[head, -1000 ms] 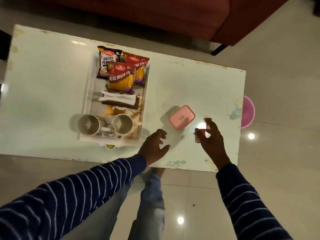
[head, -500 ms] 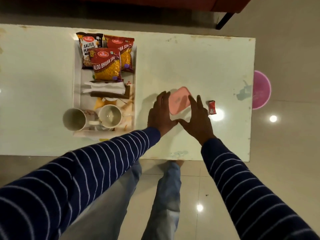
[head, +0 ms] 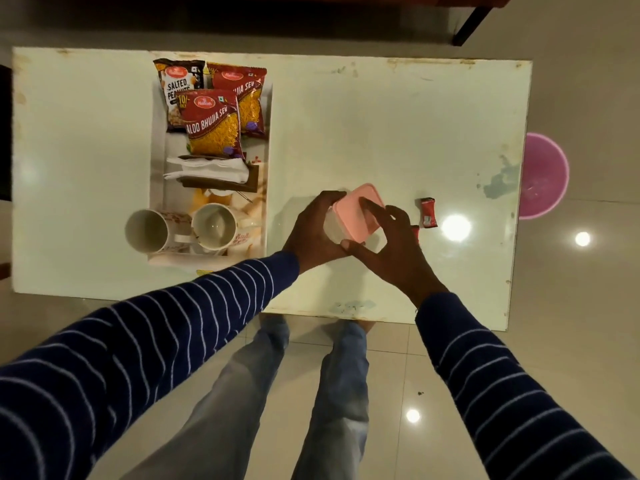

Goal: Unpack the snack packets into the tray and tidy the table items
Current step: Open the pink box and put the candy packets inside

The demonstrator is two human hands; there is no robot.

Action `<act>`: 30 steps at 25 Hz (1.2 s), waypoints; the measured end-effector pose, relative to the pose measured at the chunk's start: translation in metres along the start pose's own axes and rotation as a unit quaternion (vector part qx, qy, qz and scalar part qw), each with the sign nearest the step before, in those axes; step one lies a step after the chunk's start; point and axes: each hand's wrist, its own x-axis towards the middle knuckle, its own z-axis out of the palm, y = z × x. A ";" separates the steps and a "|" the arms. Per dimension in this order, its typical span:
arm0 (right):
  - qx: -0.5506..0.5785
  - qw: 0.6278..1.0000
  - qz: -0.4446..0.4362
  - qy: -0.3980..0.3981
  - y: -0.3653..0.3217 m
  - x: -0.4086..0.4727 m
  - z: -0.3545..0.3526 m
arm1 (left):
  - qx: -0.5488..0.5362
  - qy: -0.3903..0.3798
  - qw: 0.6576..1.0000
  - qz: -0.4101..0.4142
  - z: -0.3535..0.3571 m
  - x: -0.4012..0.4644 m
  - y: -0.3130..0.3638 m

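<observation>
A small clear box with a pink lid (head: pixel 353 213) is held over the table between both hands. My left hand (head: pixel 313 232) grips its left side. My right hand (head: pixel 389 247) holds the lid, thumb at the near corner and fingers across the top. A small red sachet (head: pixel 428 213) lies on the table just right of my right hand; a second red piece shows partly behind that hand. In the white tray (head: pixel 157 161) on the left lie three snack packets (head: pixel 211 123), white napkins (head: pixel 207 169) and two mugs (head: pixel 180 230).
The pale table (head: pixel 381 133) stretches across the view. A pink bowl (head: pixel 547 176) sits on the floor beyond the table's right edge. My legs stand at the near edge. A dark sofa leg is at the top right.
My right hand set the red sachet down on the table, then both hands closed on the pink-lidded box and lifted it.
</observation>
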 end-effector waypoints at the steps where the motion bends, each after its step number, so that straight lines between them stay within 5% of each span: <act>1: 0.015 1.000 -0.001 0.007 -0.002 -0.003 0.000 | -0.020 0.008 1.000 -0.005 0.002 -0.003 0.006; 13: 0.089 0.995 0.010 0.035 -0.010 -0.024 -0.015 | -0.064 0.118 0.990 -0.034 0.023 -0.030 0.052; 22: 0.180 0.973 0.025 0.143 -0.017 -0.023 -0.044 | -0.013 0.076 0.997 0.003 0.027 -0.049 0.040; 25: 0.251 0.937 0.088 0.225 0.001 -0.020 -0.055 | -0.020 0.088 0.996 0.009 0.026 -0.044 0.036; 30: 0.396 0.841 0.221 0.294 0.040 -0.041 -0.077 | 0.022 0.219 0.975 -0.021 0.021 -0.030 0.020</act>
